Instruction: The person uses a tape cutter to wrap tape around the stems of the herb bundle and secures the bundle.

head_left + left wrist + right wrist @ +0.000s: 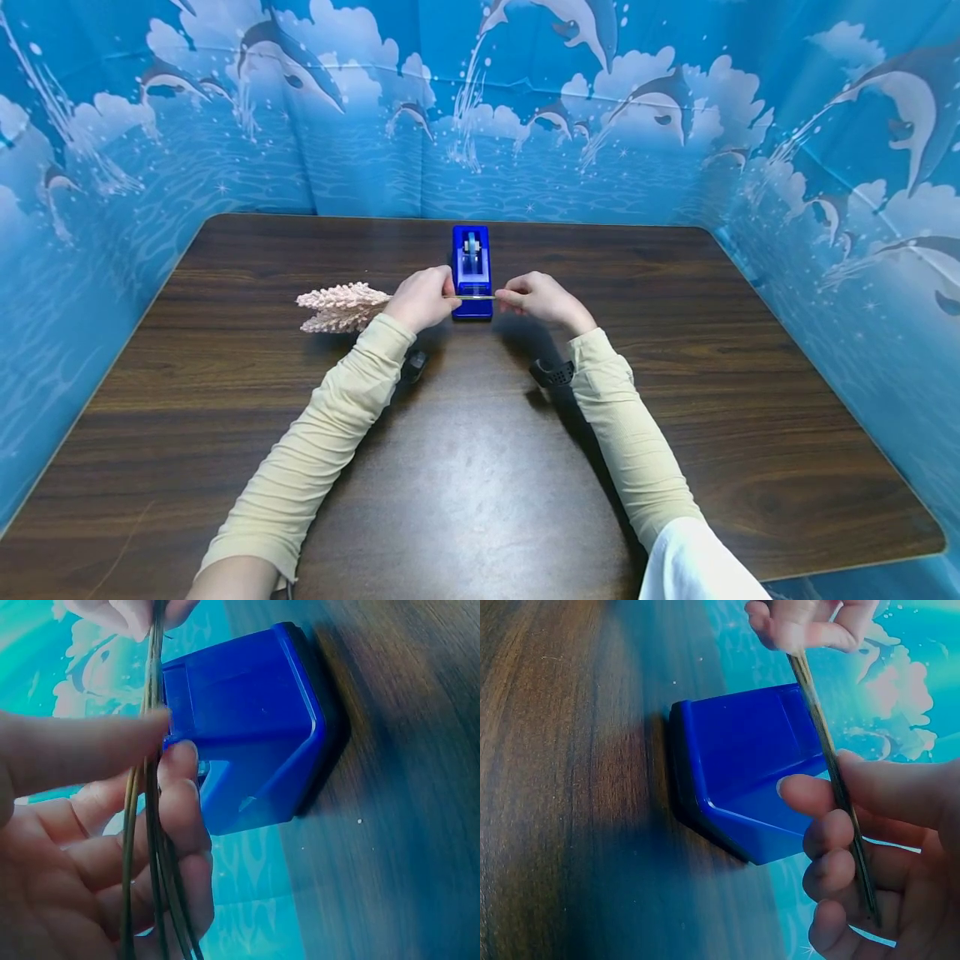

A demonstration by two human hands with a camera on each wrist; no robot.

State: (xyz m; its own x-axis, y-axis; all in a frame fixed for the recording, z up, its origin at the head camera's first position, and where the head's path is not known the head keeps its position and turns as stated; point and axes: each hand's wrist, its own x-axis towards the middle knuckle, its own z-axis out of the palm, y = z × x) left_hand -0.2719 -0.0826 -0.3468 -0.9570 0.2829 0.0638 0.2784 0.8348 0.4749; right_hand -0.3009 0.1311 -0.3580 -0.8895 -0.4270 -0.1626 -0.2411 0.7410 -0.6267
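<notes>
A blue tape dispenser [472, 313] with a roll of tape in it stands on the table. Across its near end lies a bundle of thin brown stems [474, 297], stretched between both hands. Pale pink dried flower heads [341, 307] of this bunch stick out to the left. My left hand [423, 298] pinches the stems between thumb and fingers, and they run on across its palm in the left wrist view. Farther right, my right hand [542, 300] pinches the bundle near its cut ends [871, 911] with thumb and fingertips.
The dark wooden table [480, 467] has a curtain [480, 183] printed with dolphins and waves along its back and sides. Dark wrist devices [551, 373] hang under both forearms, close above the tabletop.
</notes>
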